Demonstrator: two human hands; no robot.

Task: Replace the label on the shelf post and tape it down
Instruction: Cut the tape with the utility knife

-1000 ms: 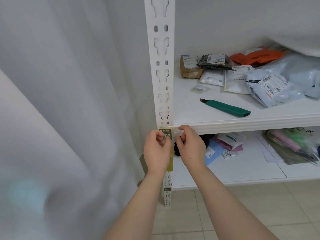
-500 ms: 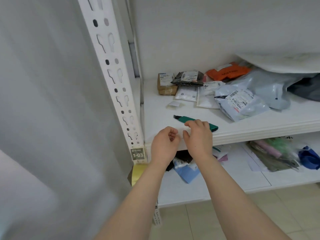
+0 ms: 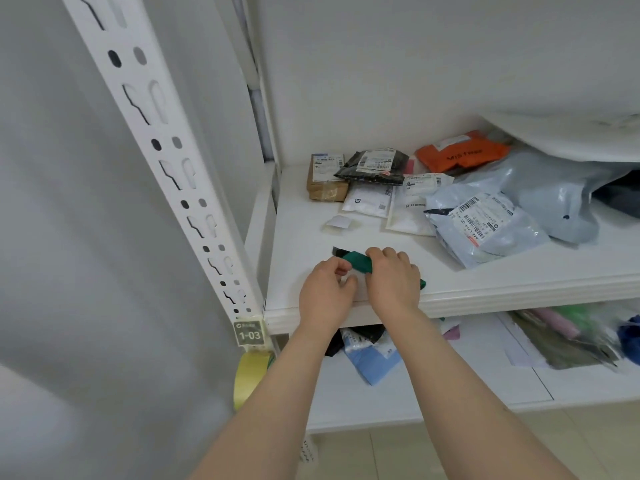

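Left hand (image 3: 325,296), right hand (image 3: 393,282) up from one label (image 3: 250,332) to one cutter (image 3: 358,263)

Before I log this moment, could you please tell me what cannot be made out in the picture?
Head view, all:
Middle of the green plastic utility knife: covered by the right hand; whether it grips is unclear.
What the left hand pinches, if anything: hidden by its curled fingers.
Small print above "1-03" on the grey post label: too small.
Lower-shelf bags at right: blurred.

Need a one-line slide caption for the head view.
Right hand grips the green utility knife on the shelf, left hand beside it; label 1-03 on the post, yellow tape roll hanging below.
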